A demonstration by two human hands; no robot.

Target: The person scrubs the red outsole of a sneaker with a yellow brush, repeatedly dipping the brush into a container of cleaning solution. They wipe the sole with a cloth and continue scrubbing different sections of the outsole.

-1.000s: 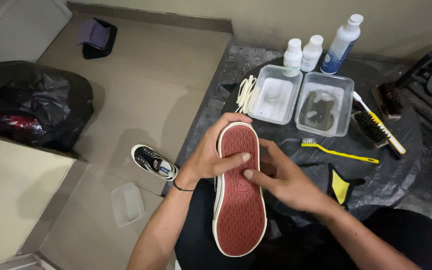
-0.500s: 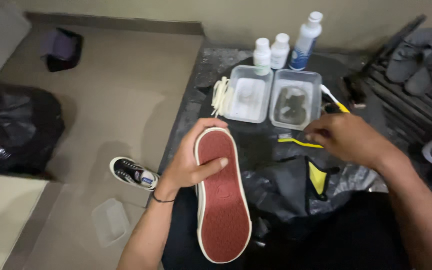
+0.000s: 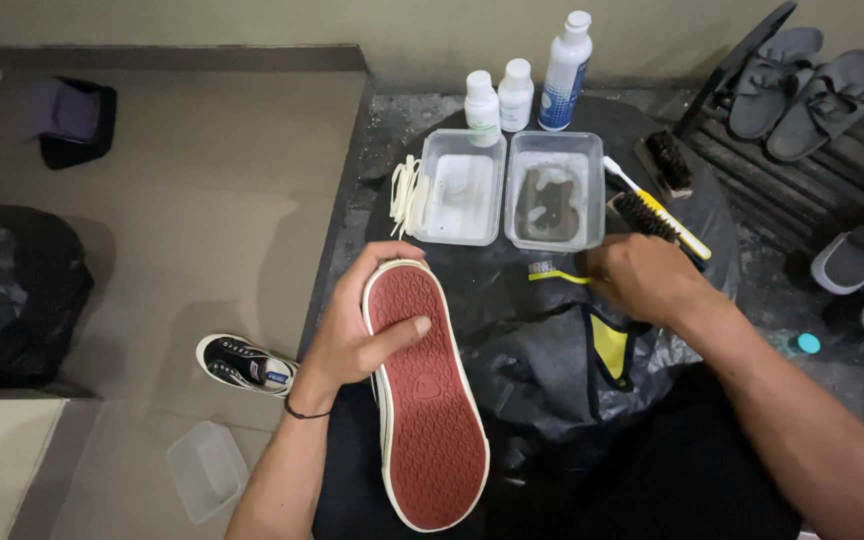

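The canvas sneaker with the dark red rubber sole and cream rim (image 3: pixel 420 395) is lying sole-up across the person's lap, turned over so the tread is facing them, and the left hand (image 3: pixel 357 335) is wrapping around its toe end, thumb pressing flat on the red tread and fingers curling under the far edge to steady it. The right hand (image 3: pixel 642 278) is reaching out over the crumpled black plastic sheet (image 3: pixel 542 375), fingers closing down on the handle of the small yellow toothbrush (image 3: pixel 557 273); whether it is gripping firmly I cannot tell. Just beyond are sitting two clear plastic tubs (image 3: pixel 460 188), side by side within easy reach, the right one holding murky water. Behind them are standing three white bottles (image 3: pixel 515 93), one taller with a blue label. Three more brushes (image 3: pixel 652 195) are resting beside the tubs, one with a long white and yellow handle, and a bundle of cream laces (image 3: pixel 407 192) is lying at the left. One black sneaker (image 3: pixel 242 363) is waiting on the floor.
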